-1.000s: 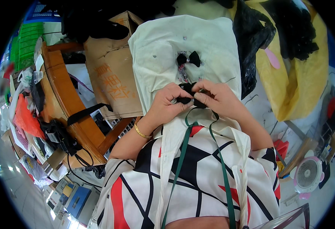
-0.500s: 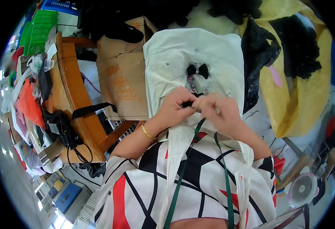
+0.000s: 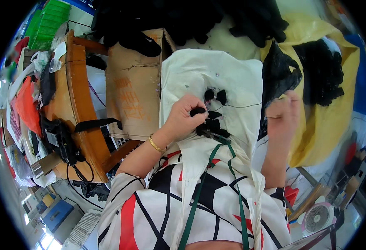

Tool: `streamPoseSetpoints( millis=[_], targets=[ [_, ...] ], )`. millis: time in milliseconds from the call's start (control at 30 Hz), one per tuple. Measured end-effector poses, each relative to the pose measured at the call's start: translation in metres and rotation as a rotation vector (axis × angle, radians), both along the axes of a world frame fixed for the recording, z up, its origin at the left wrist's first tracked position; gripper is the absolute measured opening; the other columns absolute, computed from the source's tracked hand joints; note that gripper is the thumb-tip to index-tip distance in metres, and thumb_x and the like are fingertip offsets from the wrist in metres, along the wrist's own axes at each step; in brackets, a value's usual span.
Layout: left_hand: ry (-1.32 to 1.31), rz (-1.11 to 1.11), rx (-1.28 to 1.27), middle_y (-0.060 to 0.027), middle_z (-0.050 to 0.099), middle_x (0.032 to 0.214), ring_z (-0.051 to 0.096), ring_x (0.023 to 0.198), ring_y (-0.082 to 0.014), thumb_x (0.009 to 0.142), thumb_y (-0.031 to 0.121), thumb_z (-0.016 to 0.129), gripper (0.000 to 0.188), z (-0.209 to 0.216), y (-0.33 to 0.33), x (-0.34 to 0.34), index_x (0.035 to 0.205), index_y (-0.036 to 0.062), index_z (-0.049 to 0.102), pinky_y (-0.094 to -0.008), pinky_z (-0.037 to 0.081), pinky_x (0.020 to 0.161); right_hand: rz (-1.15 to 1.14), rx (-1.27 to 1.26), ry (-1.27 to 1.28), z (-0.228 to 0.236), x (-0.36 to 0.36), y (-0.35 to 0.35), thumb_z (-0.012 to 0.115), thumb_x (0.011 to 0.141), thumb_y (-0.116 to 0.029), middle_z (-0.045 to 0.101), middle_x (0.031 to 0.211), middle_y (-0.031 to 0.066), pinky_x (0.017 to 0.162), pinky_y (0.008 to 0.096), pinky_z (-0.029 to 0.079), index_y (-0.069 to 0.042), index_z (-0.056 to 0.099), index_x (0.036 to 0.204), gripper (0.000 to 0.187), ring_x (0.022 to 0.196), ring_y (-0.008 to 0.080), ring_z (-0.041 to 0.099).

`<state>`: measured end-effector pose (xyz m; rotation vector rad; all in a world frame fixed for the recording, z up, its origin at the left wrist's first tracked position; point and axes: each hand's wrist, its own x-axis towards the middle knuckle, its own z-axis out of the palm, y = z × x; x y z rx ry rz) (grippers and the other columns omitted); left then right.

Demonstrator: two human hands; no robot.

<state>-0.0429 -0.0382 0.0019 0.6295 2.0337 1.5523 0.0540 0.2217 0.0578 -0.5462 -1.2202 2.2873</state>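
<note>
My left hand point(image 3: 183, 117) pinches a small black fabric bow point(image 3: 197, 111) above the white cloth point(image 3: 237, 71) over my lap. Out to the right, my right hand point(image 3: 283, 111) is raised and smeared by motion, its fingers drawn together. A thin dark thread point(image 3: 243, 106) stretches taut from the bow toward it; whether a needle is there is too small to tell. Another black bow point(image 3: 215, 96) lies on the cloth just beyond my left hand. More black fabric pieces point(image 3: 212, 126) rest nearer me, beside a grey metal tool at the end of a green cord point(image 3: 229, 156).
A cardboard box point(image 3: 128, 91) and a wooden chair point(image 3: 81, 83) stand at left. Black fabric pieces point(image 3: 170, 21) are heaped at the far side. To the right are a black plastic bag point(image 3: 279, 77) and a yellow sack point(image 3: 316, 129) with black pieces inside. A small fan point(image 3: 318, 217) sits lower right.
My right hand has moved away from my left, out to the right, and the thread now shows stretched between them. My left hand stays near the same spot, pinching the bow.
</note>
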Motion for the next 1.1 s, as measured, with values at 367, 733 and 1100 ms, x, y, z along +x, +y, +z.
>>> streamPoseSetpoints(
  millis=[367, 733, 1100],
  targets=[
    [-0.132, -0.064, 0.140, -0.0005, 0.064, 0.087, 0.057, 0.083, -0.0113, 0.089, 0.011, 0.070, 0.011, -0.006, 0.028, -0.064, 0.096, 0.0027, 0.068, -0.0254, 0.045, 0.076, 0.408, 1.056, -0.281, -0.042, -0.041, -0.026, 0.070, 0.082, -0.001, 0.061, 0.082, 0.0116, 0.067, 0.0317, 0.048, -0.001, 0.067, 0.093, 0.011, 0.072, 0.0250, 0.061],
    [-0.747, 0.551, 0.038, -0.0023, 0.064, 0.105, 0.058, 0.094, -0.0107, 0.088, 0.035, 0.073, 0.034, -0.241, 0.093, -0.262, 0.106, 0.0074, 0.066, -0.0269, 0.048, 0.081, 0.144, 1.213, -0.564, -0.102, -0.063, 0.009, 0.066, 0.083, 0.003, 0.057, 0.079, 0.0088, 0.062, 0.0282, 0.042, -0.003, 0.064, 0.092, 0.011, 0.069, 0.0176, 0.053],
    [-0.795, 1.040, 0.014, -0.0022, 0.062, 0.104, 0.049, 0.074, -0.0137, 0.074, 0.062, 0.079, 0.081, -0.374, 0.113, -0.359, 0.124, 0.0010, 0.060, -0.0301, 0.044, 0.065, 0.156, 1.176, -0.665, -0.104, -0.063, 0.016, 0.060, 0.076, 0.002, 0.058, 0.076, 0.0143, 0.063, 0.0386, 0.045, -0.003, 0.059, 0.093, 0.018, 0.069, 0.0310, 0.053]
  ],
)
